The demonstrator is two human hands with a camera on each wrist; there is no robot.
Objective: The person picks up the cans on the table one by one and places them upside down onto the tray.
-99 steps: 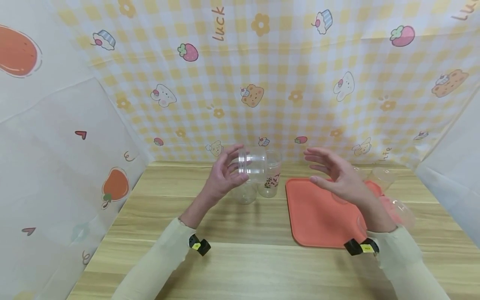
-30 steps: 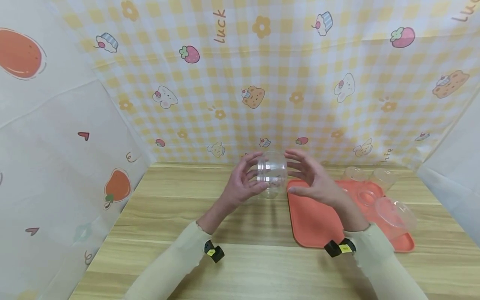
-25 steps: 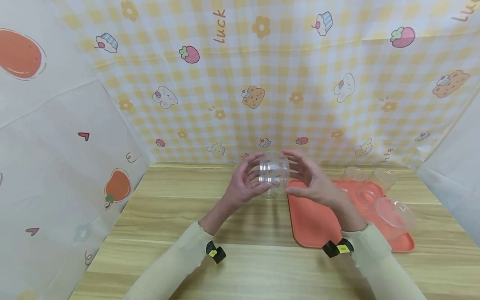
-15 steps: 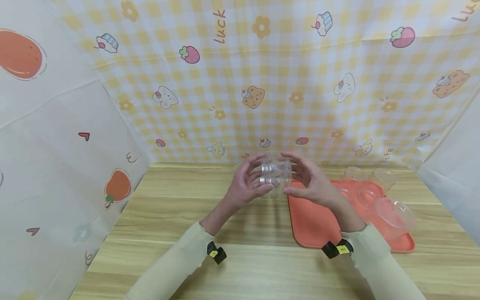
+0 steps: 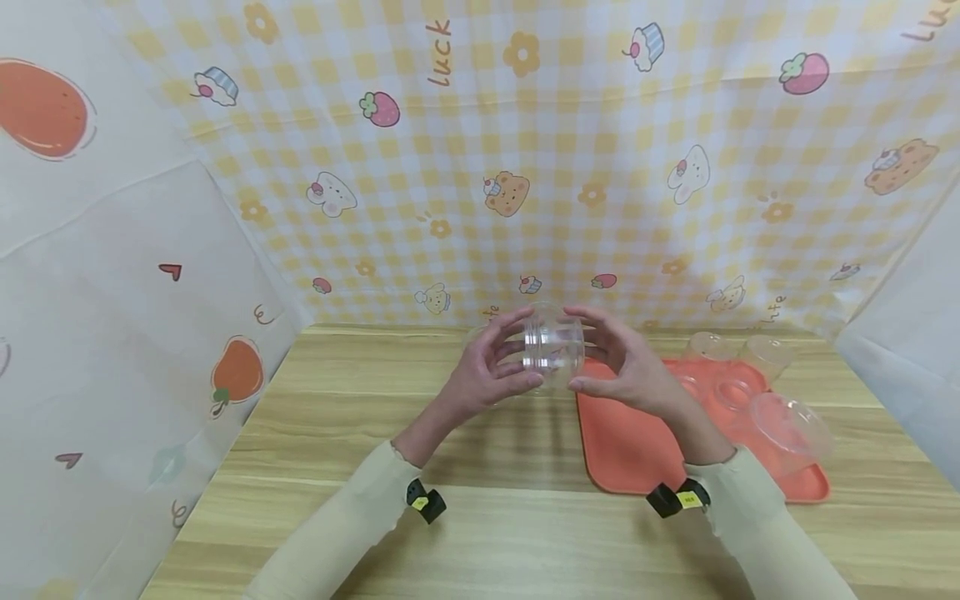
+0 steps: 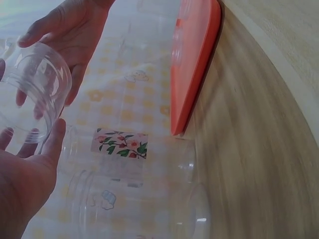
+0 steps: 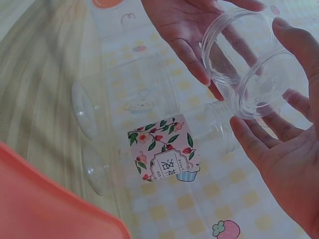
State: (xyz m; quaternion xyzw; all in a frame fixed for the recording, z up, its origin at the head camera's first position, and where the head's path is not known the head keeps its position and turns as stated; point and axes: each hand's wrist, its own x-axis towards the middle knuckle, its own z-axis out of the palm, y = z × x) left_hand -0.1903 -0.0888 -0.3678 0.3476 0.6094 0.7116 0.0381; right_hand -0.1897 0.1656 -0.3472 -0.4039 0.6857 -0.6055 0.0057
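A clear plastic jar [image 5: 555, 342] is held on its side above the table, its ridged mouth end towards the left and its base towards the right. My left hand [image 5: 487, 362] grips the mouth end, thumb in front and fingers behind. Round the base end curl the fingers and thumb of my right hand [image 5: 630, 358]. Just behind stand two more clear containers: a tall bottle with a pink floral label [image 7: 162, 144] and a plain clear jar [image 6: 144, 209]. In the head view the hands and the held jar mostly hide both.
An orange-red tray [image 5: 630, 450] lies on the wooden table [image 5: 525, 542] to the right. On and around it are several clear cups, one tilted cup [image 5: 791, 425] near its right edge. A yellow checked cloth [image 5: 465, 150] hangs behind.
Earlier the left hand alone held the jar, with the right hand apart over the tray. The jar has moved right and the right hand left to its base. Little differs over the last half second.
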